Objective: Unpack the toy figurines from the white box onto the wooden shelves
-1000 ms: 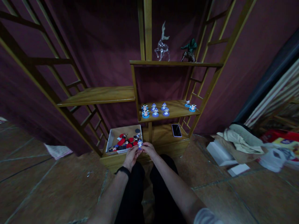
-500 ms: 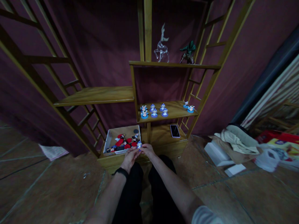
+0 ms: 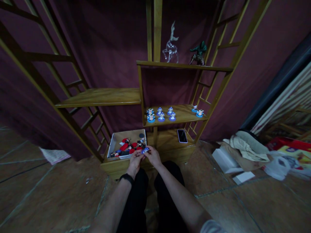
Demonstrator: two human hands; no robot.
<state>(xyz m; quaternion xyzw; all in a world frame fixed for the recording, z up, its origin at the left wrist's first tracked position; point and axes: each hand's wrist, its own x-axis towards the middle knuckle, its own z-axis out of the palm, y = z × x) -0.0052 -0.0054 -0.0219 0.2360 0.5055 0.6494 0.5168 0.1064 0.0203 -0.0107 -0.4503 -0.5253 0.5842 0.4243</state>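
My left hand (image 3: 135, 159) and my right hand (image 3: 153, 156) meet in front of the wooden shelf unit's bottom ledge. Both pinch a small blue-based figurine (image 3: 145, 150) between their fingertips. Just behind them stands an open white box (image 3: 114, 141) with several red and dark figurines inside. On the low shelf (image 3: 184, 112) above stand several small white figurines on blue bases (image 3: 160, 115), with two more (image 3: 197, 111) at its right end.
A phone (image 3: 182, 136) lies on the bottom board. A glass deer (image 3: 170, 47) and a green figure (image 3: 198, 53) stand on the top shelf. White boxes, cloth and bags (image 3: 245, 150) crowd the floor at right. A paper (image 3: 53, 155) lies at left.
Both hands stay together on the small figurine, turning it slightly so its blue base shows. The camera view has shifted a little.
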